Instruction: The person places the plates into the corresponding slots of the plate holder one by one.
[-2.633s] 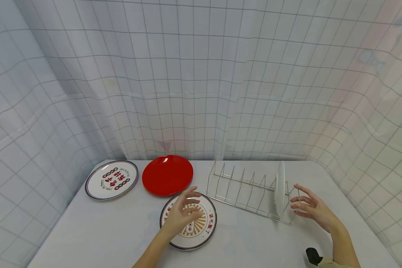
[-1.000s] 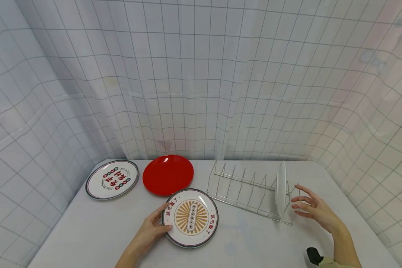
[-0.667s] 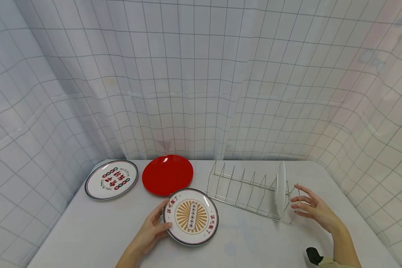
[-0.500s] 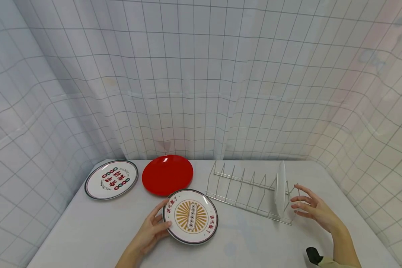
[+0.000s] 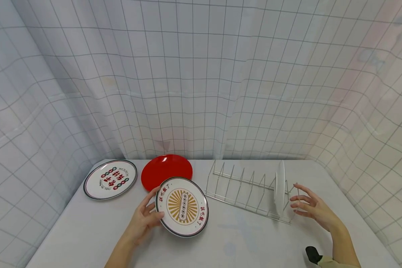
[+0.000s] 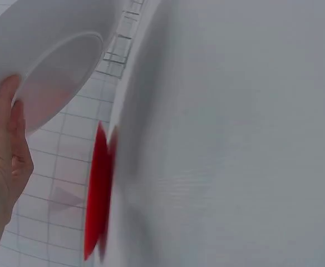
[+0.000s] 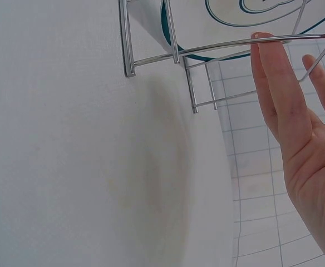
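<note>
My left hand (image 5: 143, 219) pinches the left rim of a white plate (image 5: 182, 206) with a gold sunburst, red characters and a dark rim. The thumb lies on its face; the left wrist view shows fingers (image 6: 9, 111) against its white underside, raised off the table. At the right, my right hand (image 5: 313, 208) touches the end of a wire dish rack (image 5: 242, 197). In the right wrist view its fairly straight fingers (image 7: 282, 83) meet the end wire. One plate (image 5: 280, 190) stands upright in the rack's right end, edge towards the head camera.
A red plate (image 5: 166, 169) lies at the back, partly behind the held plate. Left of it lies another white plate (image 5: 110, 179) with red characters and a dark rim. Checked curtains (image 5: 187, 82) hang at the back and sides of the white table (image 5: 248, 245).
My left hand moved from over the sunburst plate to its left rim, took hold, and lifted it up and left, tilting it. My right hand stays at the rack's end.
</note>
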Action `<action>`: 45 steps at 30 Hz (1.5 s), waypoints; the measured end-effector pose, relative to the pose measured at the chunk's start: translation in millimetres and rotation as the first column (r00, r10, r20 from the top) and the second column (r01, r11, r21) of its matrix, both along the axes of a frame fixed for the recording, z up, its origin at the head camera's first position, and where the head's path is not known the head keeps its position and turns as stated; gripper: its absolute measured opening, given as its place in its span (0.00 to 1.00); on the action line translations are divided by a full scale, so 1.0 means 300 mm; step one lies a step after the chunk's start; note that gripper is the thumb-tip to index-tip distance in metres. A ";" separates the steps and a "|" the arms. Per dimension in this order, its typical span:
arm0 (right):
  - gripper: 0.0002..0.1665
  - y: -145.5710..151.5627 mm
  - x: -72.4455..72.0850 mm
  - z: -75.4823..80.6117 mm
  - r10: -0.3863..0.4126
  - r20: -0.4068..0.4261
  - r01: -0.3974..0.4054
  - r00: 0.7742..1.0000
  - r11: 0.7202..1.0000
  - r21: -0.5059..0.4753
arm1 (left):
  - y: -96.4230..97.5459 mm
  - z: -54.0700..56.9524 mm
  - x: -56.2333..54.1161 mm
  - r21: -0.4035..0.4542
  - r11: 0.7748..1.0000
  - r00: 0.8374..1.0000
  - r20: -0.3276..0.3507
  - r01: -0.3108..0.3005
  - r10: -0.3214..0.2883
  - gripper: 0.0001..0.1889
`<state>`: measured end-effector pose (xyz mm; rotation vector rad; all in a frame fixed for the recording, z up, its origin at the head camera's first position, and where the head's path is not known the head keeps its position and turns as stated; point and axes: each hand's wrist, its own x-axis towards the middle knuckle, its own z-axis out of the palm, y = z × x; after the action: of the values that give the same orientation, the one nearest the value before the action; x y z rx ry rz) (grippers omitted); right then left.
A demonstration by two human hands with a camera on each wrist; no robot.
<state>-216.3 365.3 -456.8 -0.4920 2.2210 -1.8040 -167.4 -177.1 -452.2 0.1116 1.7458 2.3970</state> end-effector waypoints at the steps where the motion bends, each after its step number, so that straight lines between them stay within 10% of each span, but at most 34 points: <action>1: 0.34 0.000 0.000 0.000 -0.001 -0.001 0.001 1.000 1.000 0.001 | -0.003 0.019 -0.006 -0.010 1.000 1.000 -0.025 0.005 -0.005 0.39; 7: 0.34 -0.002 -0.002 0.003 -0.004 -0.001 0.004 1.000 1.000 0.008 | 0.013 0.134 -0.065 0.016 0.999 0.988 -0.150 0.034 -0.031 0.38; 16: 0.34 -0.003 -0.008 0.000 -0.004 0.002 0.004 1.000 1.000 0.014 | 0.169 0.240 -0.201 0.053 0.995 0.983 -0.168 0.088 -0.078 0.39; 28: 0.34 -0.007 -0.007 0.002 -0.006 0.004 0.006 1.000 1.000 0.015 | 0.456 0.274 -0.322 0.003 0.967 0.937 -0.250 0.254 -0.245 0.40; 45: 0.34 -0.004 0.001 0.002 -0.050 0.027 0.050 0.998 0.998 0.030 | 0.721 0.273 -0.350 -0.122 0.938 0.913 -0.217 0.325 -0.345 0.40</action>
<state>-215.9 364.0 -456.3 -0.4065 2.2564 -1.7891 -272.4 39.1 -370.3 0.6553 1.7483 2.1270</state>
